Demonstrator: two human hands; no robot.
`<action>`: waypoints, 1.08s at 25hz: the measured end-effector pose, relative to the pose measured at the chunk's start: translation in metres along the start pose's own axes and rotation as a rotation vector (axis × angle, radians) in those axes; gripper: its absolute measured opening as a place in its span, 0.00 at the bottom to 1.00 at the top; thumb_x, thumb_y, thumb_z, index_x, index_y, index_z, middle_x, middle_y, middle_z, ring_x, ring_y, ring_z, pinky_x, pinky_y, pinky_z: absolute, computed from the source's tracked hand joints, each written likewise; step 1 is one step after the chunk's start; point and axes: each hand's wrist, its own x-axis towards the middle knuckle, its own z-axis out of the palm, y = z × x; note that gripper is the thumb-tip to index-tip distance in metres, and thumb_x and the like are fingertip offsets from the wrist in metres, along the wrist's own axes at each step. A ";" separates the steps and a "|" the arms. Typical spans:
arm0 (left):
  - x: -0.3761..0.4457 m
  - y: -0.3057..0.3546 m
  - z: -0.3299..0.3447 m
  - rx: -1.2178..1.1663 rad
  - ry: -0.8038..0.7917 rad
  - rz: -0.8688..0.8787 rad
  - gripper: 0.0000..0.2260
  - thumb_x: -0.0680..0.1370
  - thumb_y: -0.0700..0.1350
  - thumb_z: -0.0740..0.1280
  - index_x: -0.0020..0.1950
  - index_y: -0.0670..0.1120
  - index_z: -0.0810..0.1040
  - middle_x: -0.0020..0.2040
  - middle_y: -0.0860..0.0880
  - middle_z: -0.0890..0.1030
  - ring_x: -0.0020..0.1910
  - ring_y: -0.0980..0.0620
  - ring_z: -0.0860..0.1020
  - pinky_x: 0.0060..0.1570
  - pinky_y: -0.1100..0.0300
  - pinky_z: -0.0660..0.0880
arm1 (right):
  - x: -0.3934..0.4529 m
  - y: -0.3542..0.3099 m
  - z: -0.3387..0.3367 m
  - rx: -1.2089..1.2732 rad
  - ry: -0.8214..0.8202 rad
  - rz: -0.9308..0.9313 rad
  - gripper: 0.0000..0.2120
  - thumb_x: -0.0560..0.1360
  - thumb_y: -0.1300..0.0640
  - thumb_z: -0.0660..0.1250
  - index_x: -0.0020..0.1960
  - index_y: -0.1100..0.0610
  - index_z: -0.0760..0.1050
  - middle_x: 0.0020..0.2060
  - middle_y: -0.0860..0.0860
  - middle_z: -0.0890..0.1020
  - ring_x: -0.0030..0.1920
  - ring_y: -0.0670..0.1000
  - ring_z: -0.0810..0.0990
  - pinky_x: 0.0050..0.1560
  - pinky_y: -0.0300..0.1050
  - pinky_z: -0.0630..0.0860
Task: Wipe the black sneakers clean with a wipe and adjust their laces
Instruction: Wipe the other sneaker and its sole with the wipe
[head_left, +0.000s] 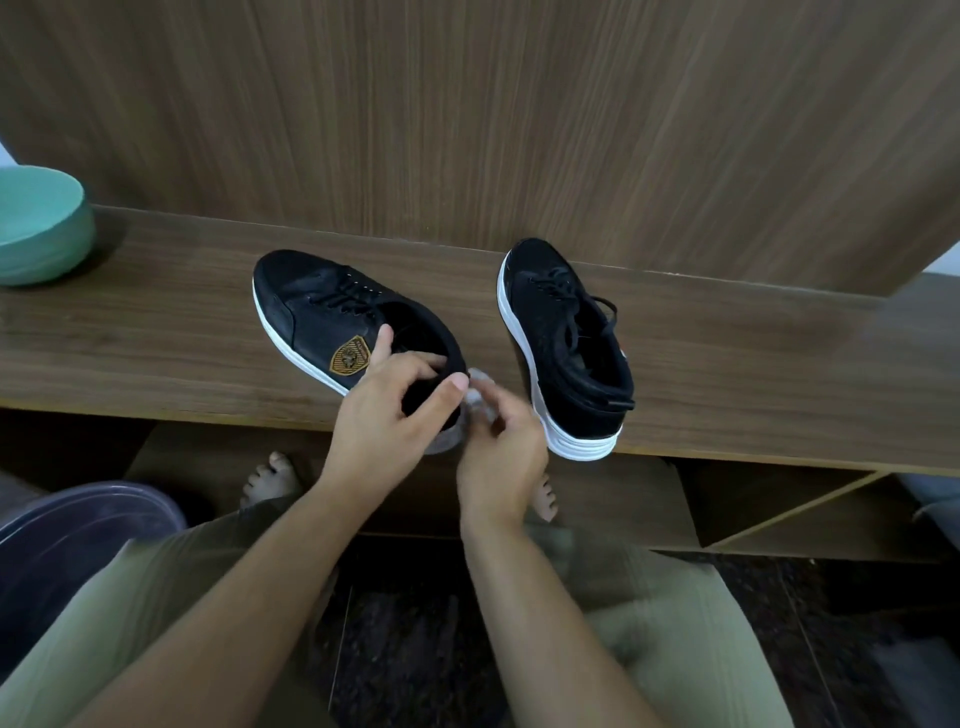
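Two black sneakers with white soles stand on a wooden shelf (156, 322). The left sneaker (322, 306) carries a gold shield badge on its side, and its heel hangs over the shelf's front edge. My left hand (387, 415) grips that heel, fingers curled over the collar and thumb against the back. My right hand (501, 452) pinches a crumpled white wipe (478, 395) and presses it to the back of the same heel. The right sneaker (561, 338) stands apart to the right, its black laces loose over the tongue.
A teal bowl (41, 228) sits at the shelf's far left. A wood-grain wall panel (467, 119) rises behind the shelf. Below are open shelf compartments (779, 514), a purple basin (67, 535) at lower left, my knees and bare feet.
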 end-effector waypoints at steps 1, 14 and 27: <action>0.001 0.000 -0.001 -0.085 -0.031 -0.031 0.12 0.77 0.49 0.64 0.42 0.41 0.77 0.54 0.62 0.78 0.72 0.64 0.51 0.64 0.65 0.56 | 0.015 -0.001 0.003 0.025 -0.040 0.037 0.12 0.75 0.64 0.66 0.55 0.54 0.81 0.51 0.48 0.83 0.52 0.45 0.80 0.58 0.39 0.75; 0.005 -0.011 -0.009 -0.105 -0.160 -0.016 0.10 0.72 0.50 0.71 0.39 0.47 0.73 0.66 0.59 0.71 0.74 0.62 0.47 0.69 0.58 0.52 | 0.018 -0.006 -0.007 -0.061 -0.097 0.203 0.11 0.76 0.65 0.63 0.54 0.55 0.80 0.44 0.44 0.79 0.47 0.43 0.77 0.48 0.35 0.71; -0.001 -0.008 -0.022 0.149 0.073 0.058 0.15 0.63 0.48 0.77 0.41 0.47 0.73 0.68 0.53 0.63 0.63 0.59 0.64 0.52 0.73 0.64 | 0.009 -0.028 -0.025 -0.274 -0.313 -0.707 0.13 0.67 0.70 0.69 0.45 0.57 0.83 0.49 0.49 0.82 0.52 0.51 0.79 0.51 0.40 0.76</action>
